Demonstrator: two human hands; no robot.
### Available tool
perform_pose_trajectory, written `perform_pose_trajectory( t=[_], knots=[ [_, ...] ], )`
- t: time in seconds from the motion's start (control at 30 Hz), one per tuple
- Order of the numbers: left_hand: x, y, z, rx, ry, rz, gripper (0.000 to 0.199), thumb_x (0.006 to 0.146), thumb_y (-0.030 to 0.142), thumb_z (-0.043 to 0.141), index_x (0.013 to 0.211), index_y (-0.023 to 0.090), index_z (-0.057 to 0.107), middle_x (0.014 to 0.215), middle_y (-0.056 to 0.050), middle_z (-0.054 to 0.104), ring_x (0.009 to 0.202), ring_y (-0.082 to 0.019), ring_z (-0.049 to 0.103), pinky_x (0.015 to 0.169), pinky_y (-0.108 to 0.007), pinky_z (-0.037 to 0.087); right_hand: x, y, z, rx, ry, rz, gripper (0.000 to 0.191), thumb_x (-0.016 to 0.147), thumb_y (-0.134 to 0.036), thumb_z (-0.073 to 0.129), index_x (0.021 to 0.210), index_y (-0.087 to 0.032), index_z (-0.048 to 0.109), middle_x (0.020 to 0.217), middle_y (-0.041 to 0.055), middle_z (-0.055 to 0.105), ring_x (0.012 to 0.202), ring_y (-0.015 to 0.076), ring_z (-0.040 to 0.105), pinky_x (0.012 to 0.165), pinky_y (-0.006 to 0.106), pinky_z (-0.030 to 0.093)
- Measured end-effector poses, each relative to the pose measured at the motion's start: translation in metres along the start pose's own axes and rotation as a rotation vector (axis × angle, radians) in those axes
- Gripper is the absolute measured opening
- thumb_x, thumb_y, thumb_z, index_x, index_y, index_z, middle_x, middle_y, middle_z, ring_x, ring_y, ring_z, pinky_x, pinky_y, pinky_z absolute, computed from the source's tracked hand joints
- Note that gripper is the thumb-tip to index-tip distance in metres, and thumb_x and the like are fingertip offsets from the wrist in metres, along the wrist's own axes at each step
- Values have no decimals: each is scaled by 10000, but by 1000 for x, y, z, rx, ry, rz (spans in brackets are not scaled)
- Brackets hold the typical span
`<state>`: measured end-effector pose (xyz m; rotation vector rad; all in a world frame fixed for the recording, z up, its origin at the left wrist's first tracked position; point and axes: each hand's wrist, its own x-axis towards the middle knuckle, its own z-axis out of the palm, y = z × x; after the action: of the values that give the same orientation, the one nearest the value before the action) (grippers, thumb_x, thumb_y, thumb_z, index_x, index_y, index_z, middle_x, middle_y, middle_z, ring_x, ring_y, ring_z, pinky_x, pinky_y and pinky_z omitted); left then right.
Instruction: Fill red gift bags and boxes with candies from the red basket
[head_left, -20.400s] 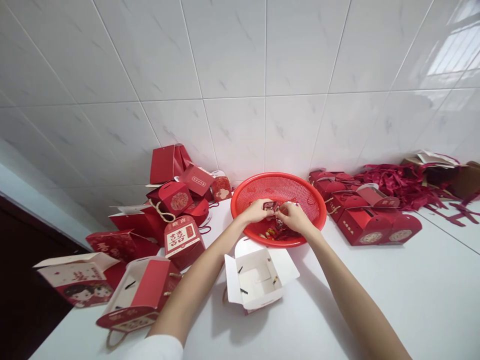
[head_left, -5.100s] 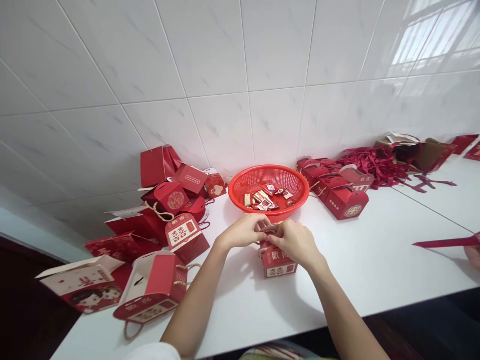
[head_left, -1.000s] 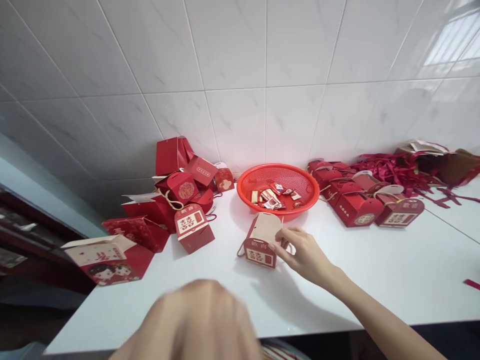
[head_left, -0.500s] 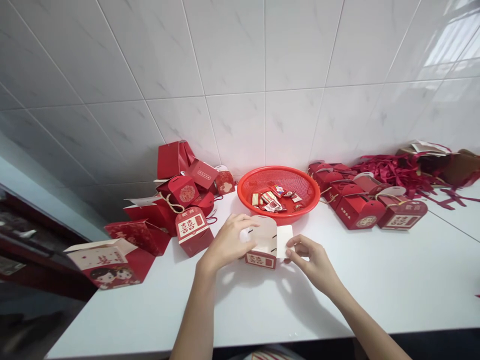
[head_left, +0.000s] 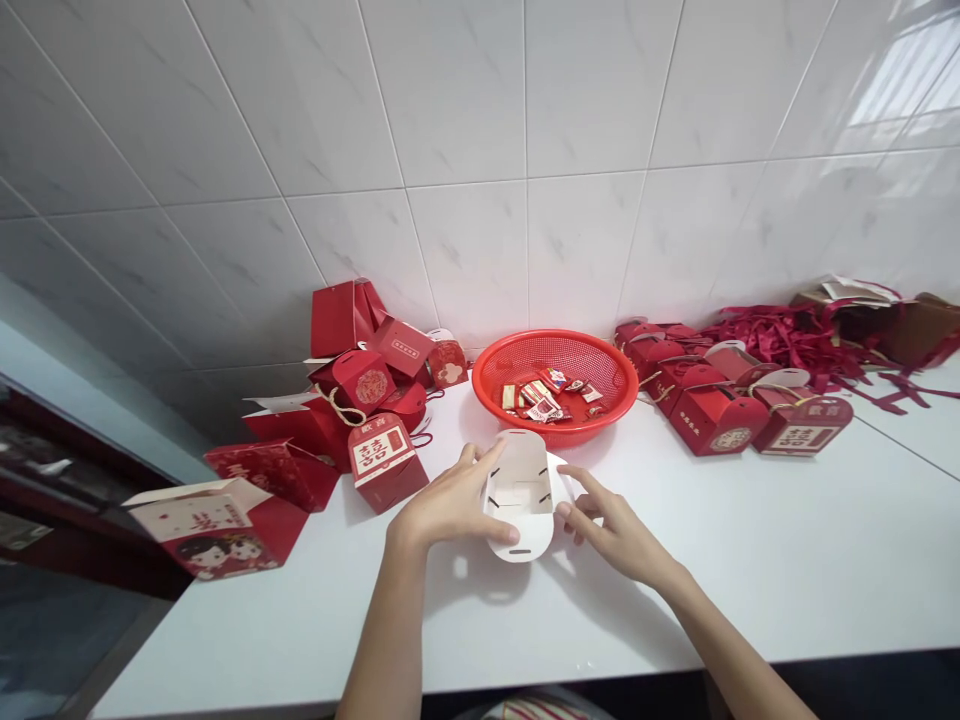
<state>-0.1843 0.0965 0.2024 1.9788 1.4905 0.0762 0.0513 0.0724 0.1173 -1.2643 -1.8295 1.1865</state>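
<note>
An open paper box [head_left: 523,489] stands on the white table in front of me, its pale inside facing up and its front flap folded down toward me. My left hand [head_left: 456,503] holds the box from the left, thumb on the front flap and index finger at the back flap. On the right side, my right hand [head_left: 602,522] pinches the box's white side flap between thumb and fingers. Just behind the box is a red plastic basket [head_left: 555,434] with several wrapped sweets [head_left: 545,398] in it.
Several red boxes [head_left: 386,465] are piled at the left, some with flaps up. More closed red boxes [head_left: 716,418] stand at the right, beside a heap of dark red ribbons [head_left: 784,340]. A tiled wall [head_left: 465,240] rises behind the white table [head_left: 750,560].
The box's front flap has folded down toward me, showing its white inside. My left thumb has moved down onto that flap, and the right side flap has tilted.
</note>
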Motion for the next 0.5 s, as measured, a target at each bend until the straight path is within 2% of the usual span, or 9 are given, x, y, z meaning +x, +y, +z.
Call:
perform_pose_trajectory(
  t=[0.17, 0.27, 0.37, 0.5],
  knots=[
    [-4, 3, 8, 11, 43, -51, 1245, 592, 477, 791, 1585, 299, 61, 1287, -129, 483, 1103, -336, 609, 883, -361, 491, 8, -4, 2, -63, -80, -18, 780, 880, -566, 582, 1501, -211, 273, 935, 48, 702, 723, 197, 644, 706, 315, 483],
    [-4, -1, 9, 29, 63, -69, 1264, 577, 522, 802, 1582, 278, 75, 1251, -135, 506, 1137, -347, 587, 896, -372, 485, 10, -6, 6, -85, -96, -19, 788, 868, -539, 616, 1503, -232, 265, 978, 53, 699, 728, 198, 646, 709, 317, 480],
    [0, -9, 5, 59, 41, -97, 1221, 553, 582, 802, 1562, 257, 196, 1238, -142, 533, 1165, -369, 570, 904, -382, 481, 11, -7, 7, -62, -117, -36, 777, 864, -509, 634, 1496, -234, 276, 987, 53, 703, 751, 202, 649, 722, 320, 488],
    [10, -17, 2, 44, 8, -20, 1052, 552, 588, 811, 1475, 309, 389, 1149, -90, 617, 1206, -355, 543, 919, -366, 475, 13, -4, 4, -84, -112, -48, 816, 858, -518, 643, 1516, -218, 266, 998, 61, 708, 754, 203, 645, 731, 330, 499]
  ],
)
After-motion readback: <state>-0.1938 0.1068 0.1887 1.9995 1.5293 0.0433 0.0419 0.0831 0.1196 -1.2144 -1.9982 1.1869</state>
